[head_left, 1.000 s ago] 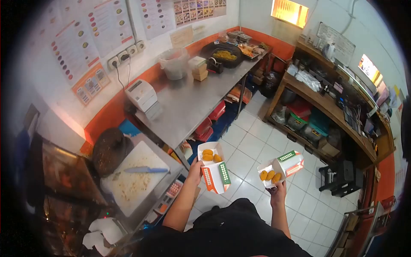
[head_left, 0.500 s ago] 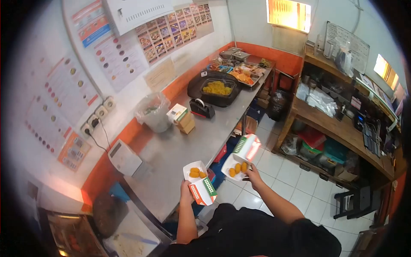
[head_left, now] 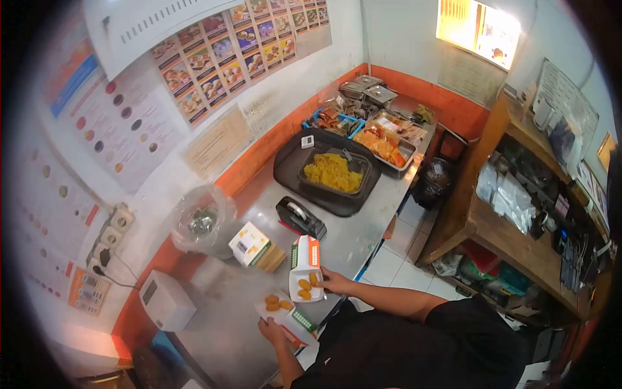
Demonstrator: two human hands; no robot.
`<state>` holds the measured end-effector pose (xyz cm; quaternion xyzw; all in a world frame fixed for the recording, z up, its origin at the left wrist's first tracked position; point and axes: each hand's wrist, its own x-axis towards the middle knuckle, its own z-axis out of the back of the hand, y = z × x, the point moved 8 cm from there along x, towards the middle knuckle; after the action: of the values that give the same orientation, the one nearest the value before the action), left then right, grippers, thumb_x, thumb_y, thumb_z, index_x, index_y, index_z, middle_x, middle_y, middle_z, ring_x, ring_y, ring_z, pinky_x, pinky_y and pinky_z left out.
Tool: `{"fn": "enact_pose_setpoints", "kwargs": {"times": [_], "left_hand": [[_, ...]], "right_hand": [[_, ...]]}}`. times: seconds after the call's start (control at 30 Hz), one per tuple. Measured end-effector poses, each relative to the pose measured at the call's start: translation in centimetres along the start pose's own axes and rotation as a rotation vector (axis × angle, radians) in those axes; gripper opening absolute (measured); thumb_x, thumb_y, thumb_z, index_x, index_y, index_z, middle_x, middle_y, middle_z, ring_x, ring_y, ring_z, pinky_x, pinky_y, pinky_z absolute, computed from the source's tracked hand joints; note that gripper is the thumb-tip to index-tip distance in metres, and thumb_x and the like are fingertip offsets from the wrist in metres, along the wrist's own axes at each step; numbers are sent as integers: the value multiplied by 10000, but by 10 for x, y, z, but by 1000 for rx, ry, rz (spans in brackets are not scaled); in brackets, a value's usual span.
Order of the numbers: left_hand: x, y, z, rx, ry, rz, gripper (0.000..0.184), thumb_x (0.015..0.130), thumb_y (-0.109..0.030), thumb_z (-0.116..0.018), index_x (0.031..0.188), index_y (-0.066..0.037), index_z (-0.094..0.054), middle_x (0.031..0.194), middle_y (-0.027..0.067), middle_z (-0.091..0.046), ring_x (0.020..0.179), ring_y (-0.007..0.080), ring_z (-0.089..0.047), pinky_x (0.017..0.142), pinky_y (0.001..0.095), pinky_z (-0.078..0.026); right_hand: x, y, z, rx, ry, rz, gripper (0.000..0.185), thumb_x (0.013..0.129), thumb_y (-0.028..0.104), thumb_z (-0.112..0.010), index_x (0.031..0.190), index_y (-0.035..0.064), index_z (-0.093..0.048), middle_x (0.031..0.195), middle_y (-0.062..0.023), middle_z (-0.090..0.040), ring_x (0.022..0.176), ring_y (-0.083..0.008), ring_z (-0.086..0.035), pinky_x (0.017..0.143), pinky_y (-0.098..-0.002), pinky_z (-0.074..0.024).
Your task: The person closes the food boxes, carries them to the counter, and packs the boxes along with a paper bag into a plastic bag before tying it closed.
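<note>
My left hand point(head_left: 273, 330) grips the edge of an open paper food box point(head_left: 299, 326) with a white inside and a green and orange printed lid. Several golden fried nuggets point(head_left: 278, 303) lie in it. A matching open food box point(head_left: 306, 256) is in my right hand point(head_left: 334, 282), its fingers closed on the side. It also has several nuggets point(head_left: 306, 289) inside. Both boxes are over the near edge of the steel table, side by side; whether they rest on it I cannot tell. Just beyond stands a stack of folded cartons point(head_left: 257, 248).
On the steel table point(head_left: 223, 318) are a tape dispenser point(head_left: 301, 217), a bag-lined bucket point(head_left: 204, 222), a white device point(head_left: 165, 301) and a black tray point(head_left: 288, 159) bearing a container of yellow food point(head_left: 332, 174). Farther back are food trays point(head_left: 385, 146). A wooden shelf point(head_left: 499, 236) stands right.
Both hands and their boxes have come over the table, closer together. My right hand's box has moved left. The view has turned toward the table and come nearer.
</note>
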<state>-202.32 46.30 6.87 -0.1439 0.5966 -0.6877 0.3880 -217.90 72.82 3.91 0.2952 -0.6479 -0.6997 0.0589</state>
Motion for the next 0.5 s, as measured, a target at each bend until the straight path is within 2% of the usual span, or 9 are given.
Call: {"fn": "enact_pose_setpoints", "kwargs": {"times": [0.03, 0.07, 0.17, 0.23, 0.3, 0.37, 0.4, 0.43, 0.5], "left_hand": [[4, -4, 6, 339, -95, -14, 503, 811, -94, -462, 1288, 65, -467, 1141, 188, -583, 959, 283, -613, 828, 368, -497], [16, 12, 10, 350, -95, -5, 503, 811, -94, -462, 1288, 65, -467, 1141, 188, -583, 959, 283, -613, 828, 368, -497], [36, 31, -5, 588, 70, -194, 539, 821, -85, -482, 1337, 62, -430, 1191, 208, -569, 1023, 277, -590, 864, 368, -478], [19, -1, -3, 278, -67, -11, 548, 841, -75, -507, 1360, 61, -395, 1198, 217, -567, 1026, 271, -587, 863, 365, -477], [12, 3, 9, 242, -167, -65, 550, 849, -58, -534, 1366, 54, -383, 1189, 215, -559, 1012, 272, -594, 848, 376, -488], [-19, -24, 19, 208, -436, 61, 555, 842, -61, -565, 1355, 56, -388, 1064, 201, -601, 905, 262, -633, 746, 363, -531], [-20, -3, 32, 100, -530, 80, 534, 864, -116, -549, 1343, 62, -396, 1173, 228, -550, 984, 295, -601, 837, 384, -494], [-36, 21, 49, 0, -626, 96, 522, 885, -172, -533, 1331, 67, -404, 1282, 254, -499, 1063, 328, -569, 927, 404, -456], [-96, -25, 47, 522, -952, 50, 453, 846, -159, -578, 1245, 46, -514, 1180, 232, -588, 1058, 342, -581, 977, 423, -432]], "right_hand": [[17, -7, 12, -120, -16, -1, 736, 866, 306, -658, 1435, 13, -294, 1050, -87, -610, 877, -158, -612, 738, -253, -508], [5, 15, 21, 13, 78, -174, 674, 872, 314, -654, 1389, -18, -379, 1086, -96, -625, 904, -160, -620, 757, -269, -514], [9, 32, 89, 109, 226, -365, 521, 897, 254, -638, 1325, -3, -490, 1074, -87, -655, 869, -152, -640, 768, -298, -541], [20, 91, 165, 204, 156, -265, 343, 886, 228, -631, 1152, 11, -629, 984, -74, -687, 791, -155, -658, 711, -298, -549], [65, 143, 267, 60, 39, -21, 292, 884, 220, -603, 1085, 15, -651, 932, -57, -695, 719, -139, -650, 636, -277, -533], [114, 213, 363, -39, -182, 166, 222, 889, 212, -547, 980, 42, -657, 843, -35, -691, 645, -107, -614, 566, -239, -479], [156, 231, 417, -84, -326, 256, 177, 875, 178, -547, 945, 62, -661, 829, -34, -685, 610, -94, -590, 558, -223, -459], [187, 245, 458, -59, -374, 172, 164, 866, 130, -545, 944, 49, -663, 845, -45, -685, 644, -79, -593, 570, -236, -462], [270, 280, 528, -244, -431, 239, 177, 856, 95, -546, 969, 15, -656, 896, -51, -683, 767, -112, -625, 637, -292, -489]]}}
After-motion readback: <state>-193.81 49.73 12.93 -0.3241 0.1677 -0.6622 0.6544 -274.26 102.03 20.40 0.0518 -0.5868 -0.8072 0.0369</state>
